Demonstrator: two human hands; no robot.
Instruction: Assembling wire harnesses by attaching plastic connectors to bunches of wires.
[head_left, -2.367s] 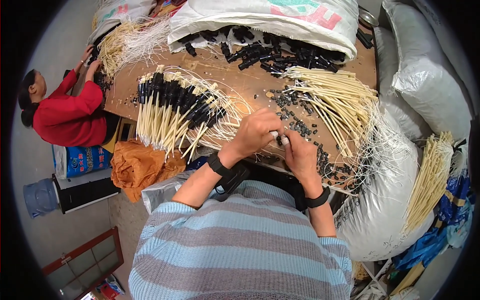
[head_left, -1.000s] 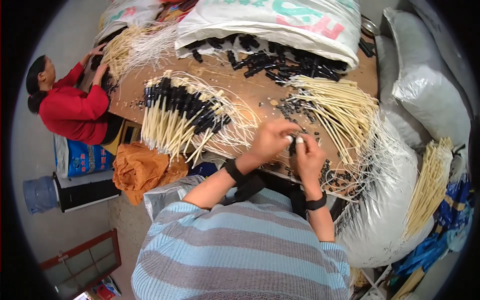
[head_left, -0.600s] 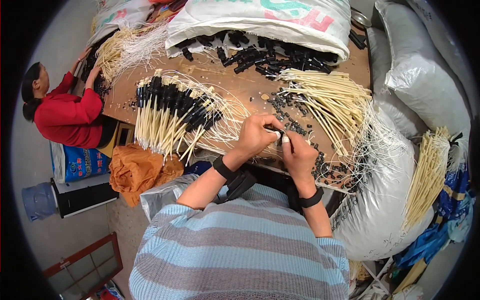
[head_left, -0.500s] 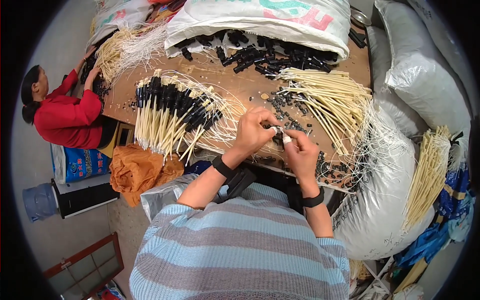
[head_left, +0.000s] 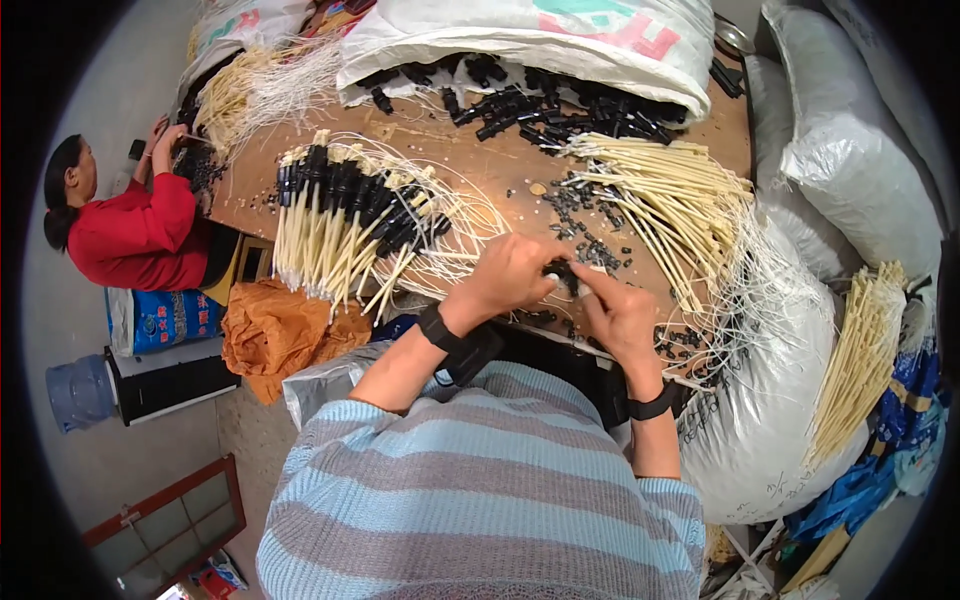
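Note:
My left hand (head_left: 512, 272) is closed, thumb and fingers pinching a small black plastic part (head_left: 562, 268) over the table's near edge. From the other side my right hand (head_left: 622, 312) meets it, its fingers bent against the same part. Fingers cover much of the part, so its exact shape is hidden. Left of my hands lies a bundle of cream tubes with black connectors (head_left: 345, 215) and thin white wires. Beyond my hands are loose small black pieces (head_left: 590, 222). Cream tubes without black connectors (head_left: 670, 190) lie in a pile to the right.
A white woven sack (head_left: 530, 40) spills black connectors (head_left: 560, 112) at the back of the brown table (head_left: 450, 145). Another person in red (head_left: 140, 230) works at the far left. Bulging silver-white sacks (head_left: 760, 430) stand at the right; an orange bag (head_left: 275, 335) lies left of me.
Both hands have shifted slightly, the right one rightward and closer to me. The black part now shows between my fingers, where something whitish showed before. The other person's hands have come together.

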